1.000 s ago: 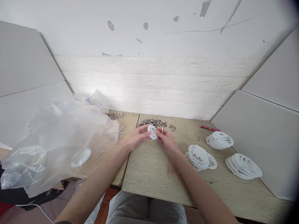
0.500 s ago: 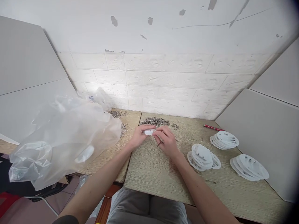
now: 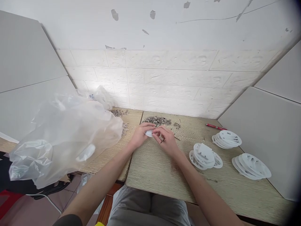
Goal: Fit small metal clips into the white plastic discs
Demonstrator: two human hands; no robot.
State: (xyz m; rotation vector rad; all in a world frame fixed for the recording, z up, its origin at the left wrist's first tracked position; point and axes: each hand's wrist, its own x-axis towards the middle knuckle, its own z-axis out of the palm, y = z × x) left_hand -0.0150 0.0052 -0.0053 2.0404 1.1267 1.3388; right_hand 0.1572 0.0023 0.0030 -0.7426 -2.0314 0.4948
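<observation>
White disc [image 3: 149,133] sits pinched between both hands above the wooden table [image 3: 152,169], just in front of a heap of small metal bits [image 3: 156,120]. The left hand [image 3: 140,135] grips its edge; the right hand [image 3: 166,139] closes on it too, a thin metal piece [image 3: 162,141] under its fingers. Three stacks of discs [image 3: 205,156] lie to the right, a plastic bag [image 3: 63,135] to the left.
</observation>
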